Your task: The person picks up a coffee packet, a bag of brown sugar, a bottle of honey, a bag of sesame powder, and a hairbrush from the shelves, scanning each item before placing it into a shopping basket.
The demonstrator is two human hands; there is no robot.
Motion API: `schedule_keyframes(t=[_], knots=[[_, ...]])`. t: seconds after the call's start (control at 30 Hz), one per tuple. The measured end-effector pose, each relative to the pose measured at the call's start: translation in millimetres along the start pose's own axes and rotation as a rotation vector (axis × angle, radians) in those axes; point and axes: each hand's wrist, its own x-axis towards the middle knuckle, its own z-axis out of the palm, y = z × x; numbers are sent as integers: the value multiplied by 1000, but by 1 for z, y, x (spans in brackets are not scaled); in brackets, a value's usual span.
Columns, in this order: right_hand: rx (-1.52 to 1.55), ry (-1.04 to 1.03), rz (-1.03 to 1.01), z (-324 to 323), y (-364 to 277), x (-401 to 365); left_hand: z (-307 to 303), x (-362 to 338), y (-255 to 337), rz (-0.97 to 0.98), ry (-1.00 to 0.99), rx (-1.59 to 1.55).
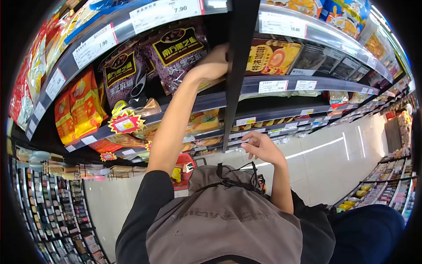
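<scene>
My left hand reaches into the upper shelf, right beside a purple bag of black sesame paste. Its fingers go behind the dark upright post, so whether they grip anything is hidden. Another purple bag of black sesame paste leans further left, with a smaller pouch in front of it. My right hand hangs in the air below the shelves, its fingers loosely bent and apart, holding nothing.
Yellow-orange bags fill the shelf's left end. Right of the post stand a yellow-brown box and dark boxes. A red basket with a yellow packet is below, near my body. Other racks line the aisle.
</scene>
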Motion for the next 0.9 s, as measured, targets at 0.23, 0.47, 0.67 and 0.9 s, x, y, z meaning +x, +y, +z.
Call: schedule_keyframes(t=[0.23, 0.47, 0.67, 0.9], knots=[[14, -3, 65, 11, 25, 1, -7, -11, -5, -41, -149, -127], [-57, -156, 121, 43, 44, 38, 3, -117, -4, 24, 384, -276], [193, -176, 147, 74, 66, 95, 40, -366, -90, -641, 365, -218], [-248, -481, 117, 146, 55, 168, 181, -762, -140, -1796, 1049, -413]])
